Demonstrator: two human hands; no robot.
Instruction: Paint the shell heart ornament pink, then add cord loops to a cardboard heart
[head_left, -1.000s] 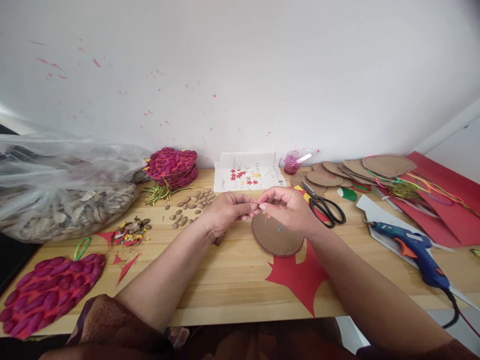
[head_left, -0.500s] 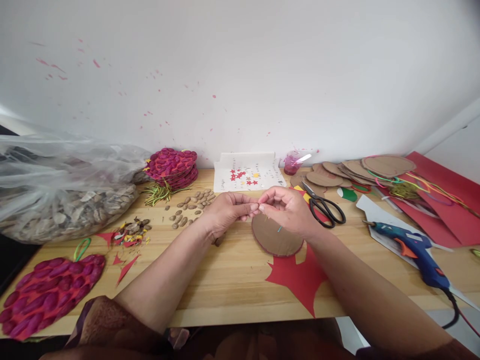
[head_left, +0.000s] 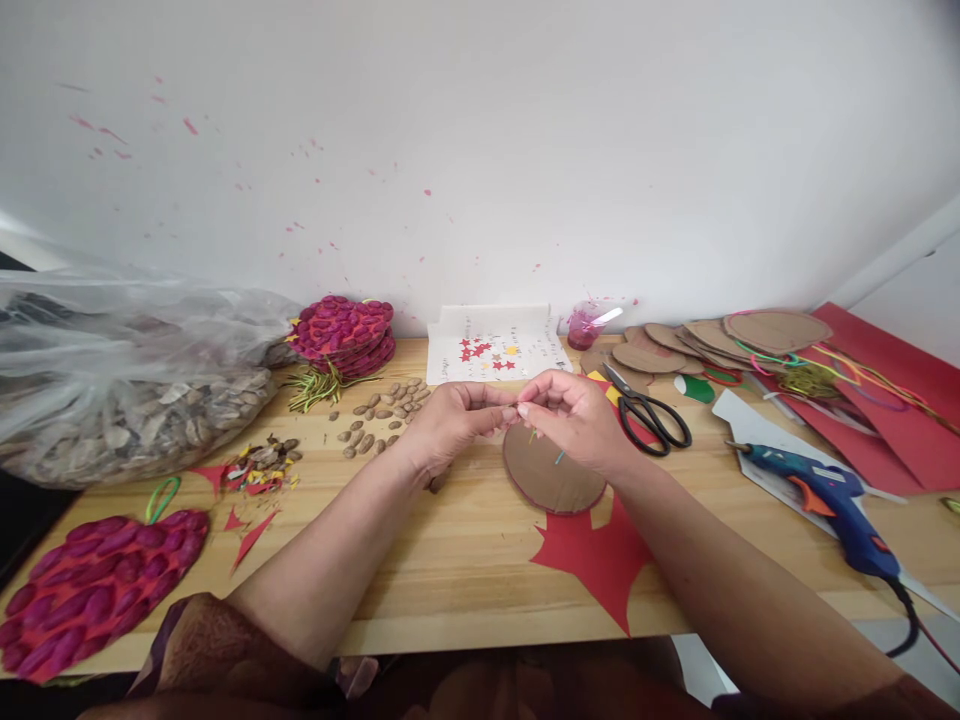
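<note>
My left hand (head_left: 466, 420) and my right hand (head_left: 566, 415) meet over the middle of the table, thumbs and forefingers pinched tip to tip. Whatever lies between the fingertips is too small to make out. Just below them is a round brown cardboard disc (head_left: 551, 485) with a dark pinkish edge; a small bluish-green strip shows on it. Partly under the disc, a red paper offcut (head_left: 600, 562) with pointed corners lies flat. Black-handled scissors (head_left: 649, 418) rest to the right of my right hand. Brown nuts or seeds (head_left: 367, 440) lie scattered beyond my left forearm.
A blue glue gun (head_left: 836, 505) lies at right, its cable over the front edge. Cardboard discs (head_left: 780, 332) are piled behind. A clear bag (head_left: 127, 400) fills the left back. Magenta-studded pieces (head_left: 112, 580) lie front left and stacked (head_left: 345, 330). White paper (head_left: 450, 365) holds small stars.
Almost nothing differs. Both hands keep the same pinch in the same place, with only a slight shift of the fingers.
</note>
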